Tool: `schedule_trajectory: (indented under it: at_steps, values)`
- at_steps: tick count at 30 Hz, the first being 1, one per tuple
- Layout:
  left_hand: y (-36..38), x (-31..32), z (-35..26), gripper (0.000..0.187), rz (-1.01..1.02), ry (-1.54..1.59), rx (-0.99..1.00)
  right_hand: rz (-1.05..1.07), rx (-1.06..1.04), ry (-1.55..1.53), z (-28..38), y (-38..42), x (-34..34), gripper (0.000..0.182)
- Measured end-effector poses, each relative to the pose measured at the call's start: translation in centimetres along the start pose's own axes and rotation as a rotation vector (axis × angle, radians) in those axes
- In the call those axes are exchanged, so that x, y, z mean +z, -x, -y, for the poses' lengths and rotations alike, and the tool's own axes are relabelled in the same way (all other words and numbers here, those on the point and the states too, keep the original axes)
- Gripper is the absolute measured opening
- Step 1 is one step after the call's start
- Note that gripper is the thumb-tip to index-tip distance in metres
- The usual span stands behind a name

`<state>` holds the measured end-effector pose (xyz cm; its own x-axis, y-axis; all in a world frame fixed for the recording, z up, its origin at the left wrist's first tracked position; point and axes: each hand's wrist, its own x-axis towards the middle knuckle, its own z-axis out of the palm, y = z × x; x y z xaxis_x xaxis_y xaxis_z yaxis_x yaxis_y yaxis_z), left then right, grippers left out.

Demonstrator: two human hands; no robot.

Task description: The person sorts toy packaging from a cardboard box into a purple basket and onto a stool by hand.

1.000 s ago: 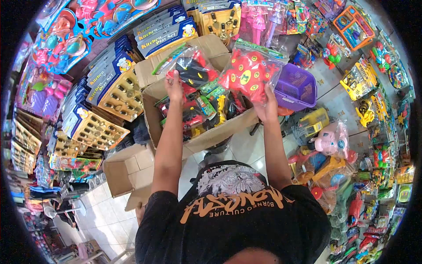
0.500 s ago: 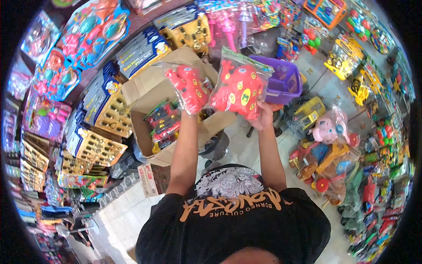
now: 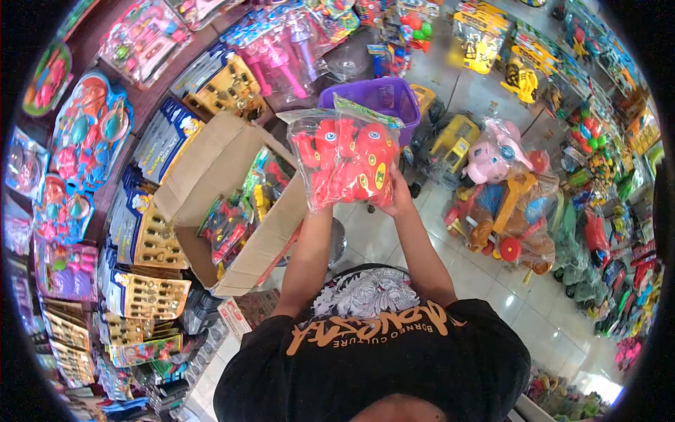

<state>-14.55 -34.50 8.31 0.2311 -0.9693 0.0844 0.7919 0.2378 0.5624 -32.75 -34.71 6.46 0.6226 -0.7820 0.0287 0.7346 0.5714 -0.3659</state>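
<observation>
Two clear plastic bags of red toys with yellow spots are held up side by side in front of my chest. My left hand (image 3: 320,211) is under the left bag (image 3: 318,158), its fingers mostly hidden behind the plastic. My right hand (image 3: 396,193) grips the lower right edge of the right bag (image 3: 369,158), which has a green header strip. The two bags touch and overlap in the middle. Behind them is a purple plastic basket (image 3: 406,98). To the left stands an open cardboard box (image 3: 264,243) with bagged colourful toys (image 3: 228,228) in it.
Carded kitchen play sets (image 3: 151,295) hang along the left. Pink toy wands (image 3: 281,70) hang above. On the right are a bagged pink toy (image 3: 492,158), a yellow toy (image 3: 453,141) and bagged wheeled toys (image 3: 517,211) by the tiled floor (image 3: 450,281).
The two bags have come together and now overlap. The view has turned, so the box sits lower and further left, and the basket and right-hand toys have shifted left.
</observation>
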Motion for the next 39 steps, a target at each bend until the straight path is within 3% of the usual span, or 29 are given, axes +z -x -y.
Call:
schedule_trajectory:
  at_steps: [9, 10, 11, 13, 14, 15, 17, 18, 21, 22, 27, 29, 31, 33, 35, 37, 39]
  values:
    - [0.5, 2.6, 1.5, 0.076, -0.071, 0.084, -0.13, -0.018, -0.206, -0.079, 4.5, 2.7, -3.0, 0.053]
    - [0.4, 0.8, 0.8, 0.089, 0.135, 0.203, -0.331, -0.075, -0.246, -0.041, 5.1, 2.6, -2.9, 0.054]
    - [0.1, -0.6, 1.5, 0.089, 0.148, 0.201, -0.335, -0.134, -0.287, -0.005, 5.6, 2.4, -2.8, 0.054]
    - [0.0, 0.7, 2.4, 0.084, 0.216, -0.002, -0.279, -0.159, -0.306, 0.003, 6.2, 2.1, -3.0, 0.054]
    - [-0.6, 1.9, 3.1, 0.067, 0.085, -0.268, -0.255, -0.167, -0.309, 0.029, 6.5, 2.0, -3.6, 0.053]
    - [-1.4, 3.1, 3.1, 0.067, 0.088, -0.261, -0.259, -0.176, -0.311, 0.054, 6.9, 1.7, -4.2, 0.053]
    - [-2.9, 4.2, 3.6, 0.055, 0.009, -0.39, -0.43, -0.202, -0.321, 0.063, 8.0, 1.5, -5.9, 0.053]
    - [-4.3, 3.1, 4.3, 0.052, 0.028, -0.314, -0.514, -0.207, -0.333, 0.069, 8.7, 1.2, -6.7, 0.053]
    - [-6.8, 4.1, 6.1, 0.052, 0.034, -0.471, -0.486, -0.257, -0.322, 0.168, 11.0, 0.8, -9.0, 0.053]
    - [-8.3, 3.2, 7.6, 0.053, 0.125, -0.404, -0.454, -0.241, -0.289, 0.182, 12.0, 0.6, -9.4, 0.053]
    - [-13.3, 2.9, 10.0, 0.062, 0.082, -0.464, -0.449, -0.27, -0.295, 0.416, 15.7, -2.4, -9.6, 0.049]
    - [-15.6, 1.7, 10.5, 0.062, 0.069, -0.471, -0.502, -0.44, -0.236, 0.525, 16.6, -3.8, -9.9, 0.047]
    - [-17.5, 1.4, 10.2, 0.053, 0.034, -0.528, -0.498, -0.466, -0.188, 0.55, 17.6, -5.7, -9.6, 0.046]
    - [-19.3, 0.3, 10.1, 0.043, 0.071, -0.019, -0.742, -0.489, -0.179, 0.572, 18.1, -7.4, -9.2, 0.046]
    - [-20.3, -0.3, 10.8, 0.038, 0.104, -0.063, -0.661, -0.538, -0.133, 0.573, 18.5, -9.1, -9.5, 0.049]
    - [-20.9, 0.3, 10.7, 0.035, -0.056, -0.167, -0.526, -0.411, -0.197, 0.648, 18.5, -10.8, -8.8, 0.054]
    - [-21.8, -0.2, 10.6, 0.036, -0.121, -0.228, -0.532, -0.391, -0.199, 0.658, 18.8, -12.3, -8.8, 0.058]
